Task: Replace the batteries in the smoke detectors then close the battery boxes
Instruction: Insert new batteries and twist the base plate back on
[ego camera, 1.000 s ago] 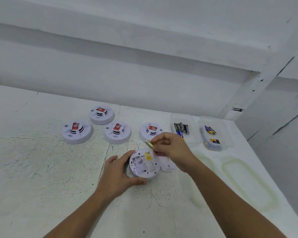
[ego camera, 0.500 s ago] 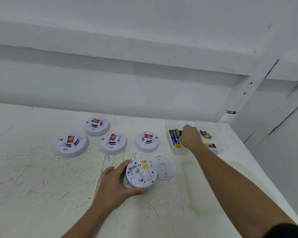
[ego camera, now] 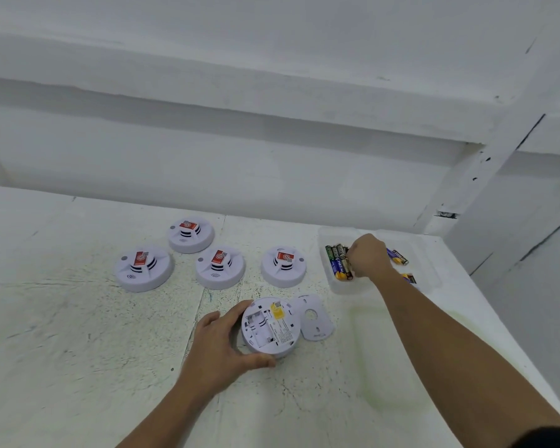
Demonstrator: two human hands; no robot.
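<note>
Far left on the worktop (ego camera: 78, 350), four closed smoke detectors (ego camera: 144, 268) stand dome-up in a loose row, each with a red label on top. They look like light, hollow plastic shells, best taken by the round rim, not the raised centre. Nearer, the left grip (ego camera: 220, 344) wraps thumb and fingers round the rim of the open detector (ego camera: 270, 324). This one lies upturned with its battery bay bare and apparently empty. It is stiff but light, so it probably needs that steadying hold when cells are pressed against the springs. Touching its right edge lies the loose back cover (ego camera: 314, 318), thin and flat, likely easiest to lift by an edge. Further right and far, a clear tray (ego camera: 346, 287) holds a cluster of batteries (ego camera: 337, 261), which are small, smooth cylinders that roll and slip, so a pinch across the middle suits them. The right grip (ego camera: 367, 257) reaches into this tray with its fingers curled down among them. I cannot tell whether it pinches one. Just beyond, a second tray (ego camera: 430, 276) holds a few more cells (ego camera: 398, 256).
</note>
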